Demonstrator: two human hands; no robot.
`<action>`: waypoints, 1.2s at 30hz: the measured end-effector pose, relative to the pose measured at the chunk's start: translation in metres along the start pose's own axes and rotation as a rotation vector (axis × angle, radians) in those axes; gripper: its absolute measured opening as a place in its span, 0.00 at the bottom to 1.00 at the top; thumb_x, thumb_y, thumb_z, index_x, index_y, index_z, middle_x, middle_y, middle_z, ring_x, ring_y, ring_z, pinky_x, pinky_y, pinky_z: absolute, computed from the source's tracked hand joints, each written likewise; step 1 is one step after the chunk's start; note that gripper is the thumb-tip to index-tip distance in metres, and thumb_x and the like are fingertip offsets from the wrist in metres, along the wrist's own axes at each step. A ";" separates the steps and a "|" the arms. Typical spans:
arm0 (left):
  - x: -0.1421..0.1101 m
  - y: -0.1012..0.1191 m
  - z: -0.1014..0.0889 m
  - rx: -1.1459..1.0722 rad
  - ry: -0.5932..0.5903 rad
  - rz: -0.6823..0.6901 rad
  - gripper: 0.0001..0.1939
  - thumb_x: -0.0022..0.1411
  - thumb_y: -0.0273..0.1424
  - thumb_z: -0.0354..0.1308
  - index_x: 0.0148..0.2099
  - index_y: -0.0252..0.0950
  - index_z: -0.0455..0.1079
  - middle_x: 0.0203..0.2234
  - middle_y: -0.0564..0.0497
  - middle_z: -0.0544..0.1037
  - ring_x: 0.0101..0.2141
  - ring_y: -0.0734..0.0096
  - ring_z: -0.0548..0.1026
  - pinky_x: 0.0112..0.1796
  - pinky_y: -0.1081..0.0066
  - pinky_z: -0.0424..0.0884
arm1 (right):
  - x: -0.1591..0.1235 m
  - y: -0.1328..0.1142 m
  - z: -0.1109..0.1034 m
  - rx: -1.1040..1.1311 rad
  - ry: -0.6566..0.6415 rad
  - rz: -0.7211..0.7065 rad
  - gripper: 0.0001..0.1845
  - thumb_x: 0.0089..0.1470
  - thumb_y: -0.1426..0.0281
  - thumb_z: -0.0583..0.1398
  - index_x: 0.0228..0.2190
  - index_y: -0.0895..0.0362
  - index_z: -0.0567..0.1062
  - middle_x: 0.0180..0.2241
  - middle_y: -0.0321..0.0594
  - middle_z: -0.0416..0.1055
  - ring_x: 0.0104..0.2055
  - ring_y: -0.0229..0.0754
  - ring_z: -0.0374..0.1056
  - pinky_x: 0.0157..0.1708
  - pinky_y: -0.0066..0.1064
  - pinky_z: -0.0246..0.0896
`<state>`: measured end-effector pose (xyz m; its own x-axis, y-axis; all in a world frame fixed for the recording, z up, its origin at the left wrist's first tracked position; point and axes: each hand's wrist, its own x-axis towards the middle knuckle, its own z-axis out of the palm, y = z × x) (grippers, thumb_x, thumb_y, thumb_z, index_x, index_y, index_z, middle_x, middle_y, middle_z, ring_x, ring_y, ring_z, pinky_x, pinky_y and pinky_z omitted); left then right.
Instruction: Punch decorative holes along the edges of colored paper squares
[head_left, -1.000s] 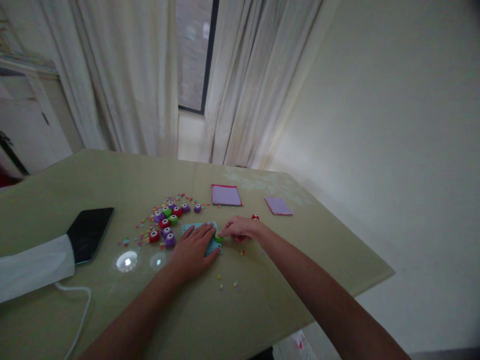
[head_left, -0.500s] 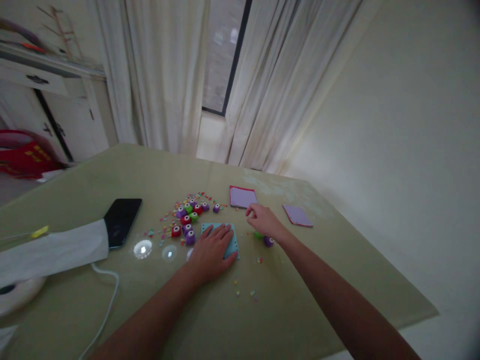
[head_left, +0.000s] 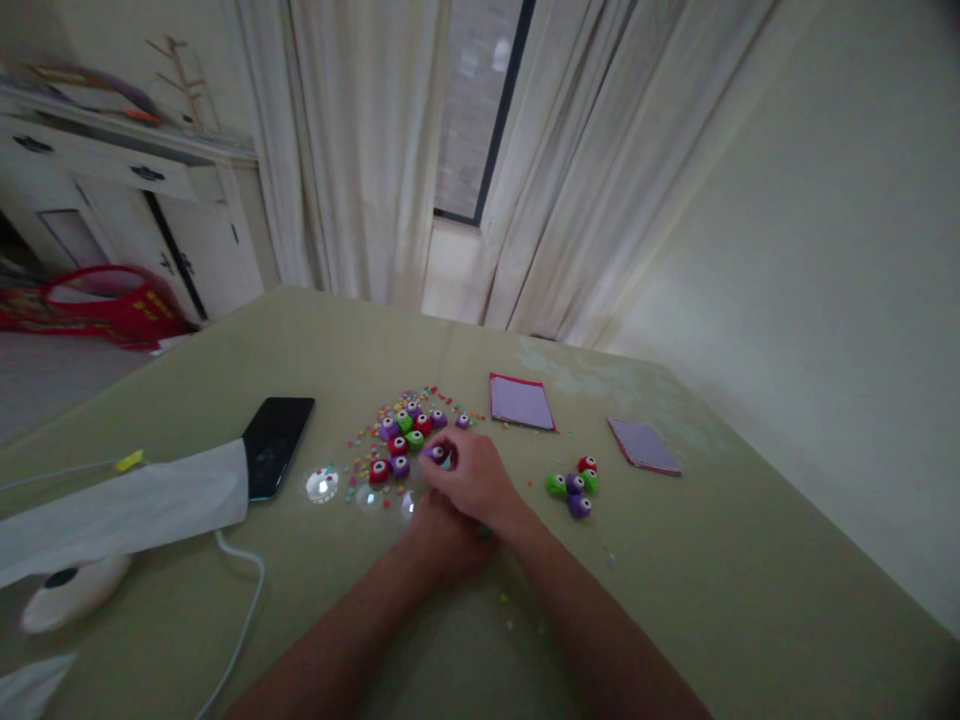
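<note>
My right hand (head_left: 472, 472) crosses over my left, its thumb and fingertips closed on a small purple block with an eye (head_left: 435, 455). Beneath it, my left hand (head_left: 442, 530) rests low at the table, its fingers hidden by the right hand. A bit of the light blue square pad shows by the right fingertips; most of it is covered. Just left of the hands lies a cluster of purple, green and red eye blocks (head_left: 398, 446), with tiny coloured pieces scattered around. Several more eye blocks (head_left: 575, 484) form a small group to the right.
Two lilac square pads with red edges lie at the back, a nearer-centre pad (head_left: 522, 403) and a right-hand pad (head_left: 645, 446). A black phone (head_left: 279, 445), a white paper strip (head_left: 150, 500) and a white cable (head_left: 251, 590) occupy the left. Clear round discs (head_left: 322, 485) sit beside the cluster.
My right hand has moved left from the right-hand group to the cluster's edge, now over my left hand and holding a purple eye block. The view has turned slightly left.
</note>
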<state>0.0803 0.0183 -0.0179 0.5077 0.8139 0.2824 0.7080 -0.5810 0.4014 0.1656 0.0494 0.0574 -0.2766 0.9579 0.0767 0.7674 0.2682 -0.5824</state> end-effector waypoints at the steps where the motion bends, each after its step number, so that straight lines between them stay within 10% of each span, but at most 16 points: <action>1: -0.002 0.000 -0.003 -0.010 -0.023 0.035 0.30 0.67 0.46 0.65 0.67 0.42 0.73 0.65 0.42 0.75 0.65 0.45 0.70 0.67 0.47 0.62 | -0.005 0.014 -0.008 0.110 0.100 -0.011 0.11 0.62 0.62 0.63 0.41 0.56 0.79 0.37 0.42 0.80 0.37 0.43 0.73 0.39 0.31 0.66; 7: -0.003 0.005 -0.018 -0.012 -0.097 0.082 0.30 0.74 0.51 0.56 0.69 0.41 0.70 0.69 0.43 0.71 0.66 0.48 0.70 0.65 0.47 0.64 | -0.054 0.092 -0.036 0.258 0.465 0.106 0.15 0.61 0.59 0.63 0.42 0.58 0.78 0.37 0.44 0.78 0.31 0.42 0.71 0.32 0.31 0.69; 23: -0.011 -0.020 -0.010 0.067 -0.064 0.004 0.33 0.72 0.51 0.56 0.73 0.45 0.65 0.70 0.48 0.70 0.66 0.51 0.71 0.68 0.51 0.62 | -0.064 0.118 -0.039 0.340 0.103 0.097 0.12 0.57 0.73 0.67 0.45 0.55 0.80 0.41 0.41 0.79 0.37 0.41 0.76 0.40 0.31 0.73; 36: -0.010 -0.015 -0.016 0.051 -0.031 0.000 0.29 0.76 0.48 0.52 0.72 0.42 0.65 0.68 0.46 0.73 0.65 0.54 0.72 0.67 0.51 0.63 | -0.066 0.116 -0.042 0.486 0.070 0.140 0.10 0.55 0.69 0.66 0.40 0.56 0.77 0.34 0.36 0.76 0.32 0.37 0.70 0.34 0.27 0.68</action>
<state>0.0566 0.0189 -0.0133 0.5222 0.8139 0.2549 0.7317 -0.5811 0.3564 0.2969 0.0212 0.0187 -0.1383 0.9903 0.0153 0.4320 0.0742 -0.8988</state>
